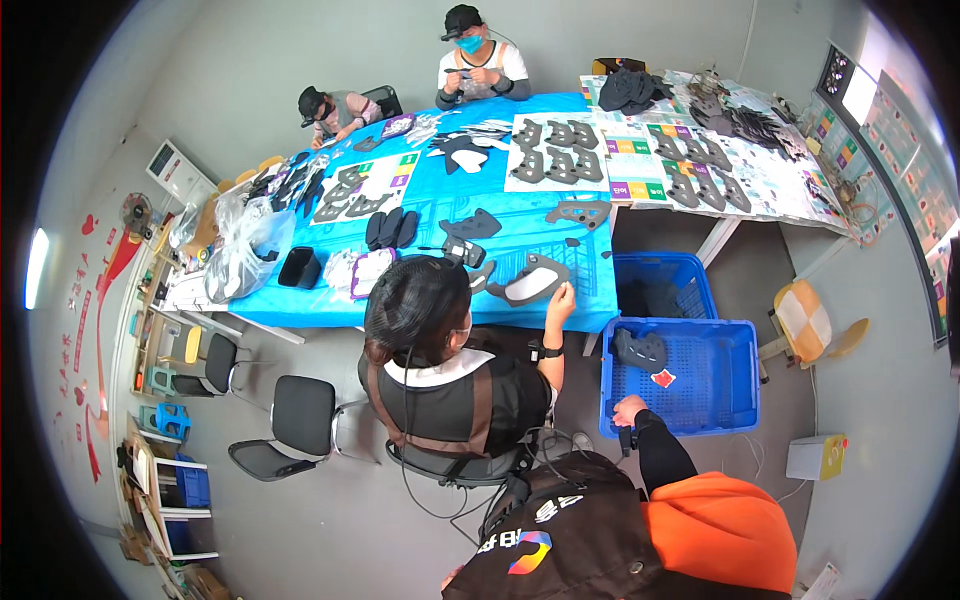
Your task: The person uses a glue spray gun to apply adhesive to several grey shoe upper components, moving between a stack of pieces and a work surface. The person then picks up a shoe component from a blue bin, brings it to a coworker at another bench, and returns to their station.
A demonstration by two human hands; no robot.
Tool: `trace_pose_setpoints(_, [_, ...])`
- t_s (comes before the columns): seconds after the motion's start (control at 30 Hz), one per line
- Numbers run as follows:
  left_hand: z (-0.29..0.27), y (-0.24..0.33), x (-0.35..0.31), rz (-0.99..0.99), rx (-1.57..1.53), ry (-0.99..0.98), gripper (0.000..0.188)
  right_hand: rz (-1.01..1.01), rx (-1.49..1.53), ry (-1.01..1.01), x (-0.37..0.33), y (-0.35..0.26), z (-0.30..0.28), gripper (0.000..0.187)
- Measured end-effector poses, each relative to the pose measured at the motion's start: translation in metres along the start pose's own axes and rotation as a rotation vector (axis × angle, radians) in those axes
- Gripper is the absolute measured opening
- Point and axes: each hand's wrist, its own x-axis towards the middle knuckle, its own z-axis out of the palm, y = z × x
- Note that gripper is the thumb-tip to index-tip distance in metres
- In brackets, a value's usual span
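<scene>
My right hand [628,410], at the end of a black sleeve, is closed at the near left corner of the front blue crate [735,425] and appears to grip its rim. In that crate lie a dark grey shaped piece [640,350] and a small red-and-white piece [662,378]. Only a sliver of skin at the lower edge may be my left hand [450,578]; its fingers are hidden. To the left, a seated person's hand [562,305] touches a dark grey piece with a white oval [532,280] on the blue-covered table [430,215].
A second blue crate [700,270] stands behind the first, partly under the table. Two people work at the far side. A black chair [303,415] stands on the left, a wooden-seated chair [800,320] on the right. Cables [455,515] hang behind the seated person.
</scene>
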Motion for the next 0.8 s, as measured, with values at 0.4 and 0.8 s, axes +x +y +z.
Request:
trace_pose_setpoints(0.4, [0.011, -0.001, -0.004, 0.007, 0.005, -0.001, 0.04, 0.086, -0.03, -0.061, -0.001, 0.017, -0.003, 0.025])
trace_pose_setpoints(0.8, [0.007, -0.016, -0.01, 0.021, 0.055, 0.012, 0.041, 0.076, -0.116, -0.07, -0.018, -0.001, 0.003, 0.025])
